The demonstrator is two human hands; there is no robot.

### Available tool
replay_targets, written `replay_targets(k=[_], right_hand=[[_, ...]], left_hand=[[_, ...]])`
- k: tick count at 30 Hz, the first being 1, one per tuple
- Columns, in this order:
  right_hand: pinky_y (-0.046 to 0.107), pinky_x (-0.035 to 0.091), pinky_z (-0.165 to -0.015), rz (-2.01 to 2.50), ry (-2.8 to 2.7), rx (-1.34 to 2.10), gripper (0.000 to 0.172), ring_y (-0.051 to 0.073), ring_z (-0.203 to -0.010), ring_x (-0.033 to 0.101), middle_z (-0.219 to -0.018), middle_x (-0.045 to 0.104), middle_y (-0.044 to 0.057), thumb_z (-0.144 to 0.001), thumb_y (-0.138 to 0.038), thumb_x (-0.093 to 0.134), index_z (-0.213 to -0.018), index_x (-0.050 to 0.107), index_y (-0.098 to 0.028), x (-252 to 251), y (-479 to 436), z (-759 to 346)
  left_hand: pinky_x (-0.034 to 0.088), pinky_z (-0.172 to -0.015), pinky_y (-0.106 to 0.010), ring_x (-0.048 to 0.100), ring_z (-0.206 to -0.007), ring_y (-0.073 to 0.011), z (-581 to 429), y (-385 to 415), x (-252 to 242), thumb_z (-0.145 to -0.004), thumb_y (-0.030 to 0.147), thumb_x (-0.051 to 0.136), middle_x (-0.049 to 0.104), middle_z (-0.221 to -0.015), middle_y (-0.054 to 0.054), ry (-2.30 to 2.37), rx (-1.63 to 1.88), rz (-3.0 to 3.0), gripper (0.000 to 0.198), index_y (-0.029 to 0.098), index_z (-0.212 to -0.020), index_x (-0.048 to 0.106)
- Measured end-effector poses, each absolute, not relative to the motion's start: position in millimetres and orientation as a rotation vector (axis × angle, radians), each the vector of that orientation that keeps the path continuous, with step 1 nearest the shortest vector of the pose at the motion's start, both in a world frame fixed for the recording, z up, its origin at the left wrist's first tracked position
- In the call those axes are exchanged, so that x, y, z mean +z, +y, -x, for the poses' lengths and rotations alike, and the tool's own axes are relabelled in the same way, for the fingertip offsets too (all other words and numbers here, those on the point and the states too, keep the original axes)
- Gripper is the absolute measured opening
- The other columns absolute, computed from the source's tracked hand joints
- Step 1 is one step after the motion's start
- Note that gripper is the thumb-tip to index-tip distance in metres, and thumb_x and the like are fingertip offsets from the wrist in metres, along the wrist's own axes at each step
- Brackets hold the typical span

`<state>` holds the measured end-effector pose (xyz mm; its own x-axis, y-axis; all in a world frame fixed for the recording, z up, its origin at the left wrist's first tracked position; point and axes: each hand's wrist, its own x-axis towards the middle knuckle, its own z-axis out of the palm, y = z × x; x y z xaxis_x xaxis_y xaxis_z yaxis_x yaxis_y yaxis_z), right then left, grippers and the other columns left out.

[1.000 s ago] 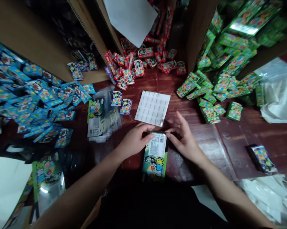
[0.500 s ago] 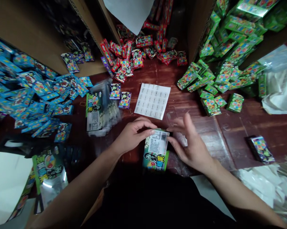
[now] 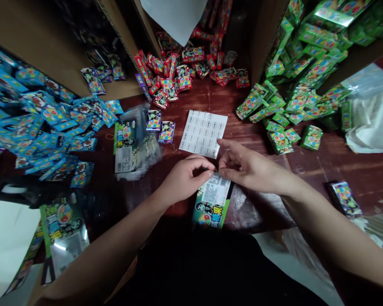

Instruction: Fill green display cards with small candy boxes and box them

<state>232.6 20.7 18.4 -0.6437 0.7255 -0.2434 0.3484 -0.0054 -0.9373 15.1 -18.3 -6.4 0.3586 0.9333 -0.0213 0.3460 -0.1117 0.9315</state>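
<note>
A green-and-black printed plastic packet (image 3: 212, 208) with a white barcode label lies in front of my body, its printing upside down to me. Thumb and fingers of my left hand (image 3: 188, 178) pinch its far edge. Beside them, my right hand (image 3: 247, 168) closes its thumb and curled fingers on the same edge, with the index finger reaching out over the corner of a white sticker sheet (image 3: 202, 134). Rows of round clear stickers with dark print cover that sheet. My fingertips hide the packet's edge and anything small between them.
Blue candy boxes (image 3: 51, 114) heap at left, red ones (image 3: 178, 76) at the back, green ones (image 3: 293, 102) at right. Printed packets (image 3: 126, 148) are stacked left of two purple boxes (image 3: 166, 131). Cardboard walls (image 3: 261, 38) stand behind. A dark box (image 3: 346, 199) lies far right.
My right hand has come in from the right, turned palm down, and its fingers have closed at the packet's far edge. The left hand keeps its pinch, shifted slightly right.
</note>
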Motion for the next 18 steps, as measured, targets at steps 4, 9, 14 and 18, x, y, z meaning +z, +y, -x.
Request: replay_targets(k=[4, 9, 14, 18], right_hand=[[0.033, 0.051, -0.070, 1.197, -1.901, 1.629, 0.080, 0.016, -0.077, 0.061, -0.092, 0.063, 0.002, -0.085, -0.023, 0.065, -0.153, 0.023, -0.016, 10.6, 14.9, -229.0], [0.034, 0.050, -0.065, 1.266, -1.813, 1.453, 0.088, 0.016, -0.071, 0.058, -0.095, 0.062, 0.002, -0.087, -0.027, 0.067, -0.157, 0.015, -0.023, -3.8, 0.6, -230.1], [0.053, 0.043, -0.091, 1.230, -2.134, 0.693, 0.088, 0.025, -0.086, 0.057, -0.107, 0.068, 0.004, -0.092, -0.027, 0.067, -0.160, 0.012, -0.039, -13.2, -13.8, -234.7], [0.055, 0.034, -0.098, 1.147, -2.286, 0.619, 0.082, 0.026, -0.091, 0.057, -0.108, 0.074, 0.001, -0.099, -0.021, 0.055, -0.160, 0.004, -0.040, -16.7, -18.9, -235.8]], left_hand=[[0.051, -0.087, -0.033, 0.066, -0.093, -0.0162, -15.7, -17.5, -7.9, -0.089, 0.015, 0.064, 0.071, -0.097, -0.003, 1.169, 0.755, -1.648, 0.011, 0.020, -0.094, 0.072], [0.052, -0.088, -0.033, 0.067, -0.094, -0.0168, -16.7, -17.2, -12.3, -0.090, 0.017, 0.063, 0.072, -0.099, -0.003, 1.179, 0.756, -1.609, 0.011, 0.020, -0.096, 0.072], [0.053, -0.089, -0.035, 0.068, -0.095, -0.0176, -17.0, -18.2, -13.5, -0.089, 0.018, 0.064, 0.073, -0.100, -0.004, 1.186, 0.749, -1.534, 0.010, 0.019, -0.097, 0.070], [0.054, -0.089, -0.035, 0.068, -0.096, -0.0174, -18.7, -22.0, -12.9, -0.086, 0.018, 0.067, 0.072, -0.103, -0.006, 1.148, 0.787, -1.349, 0.018, 0.017, -0.104, 0.065]])
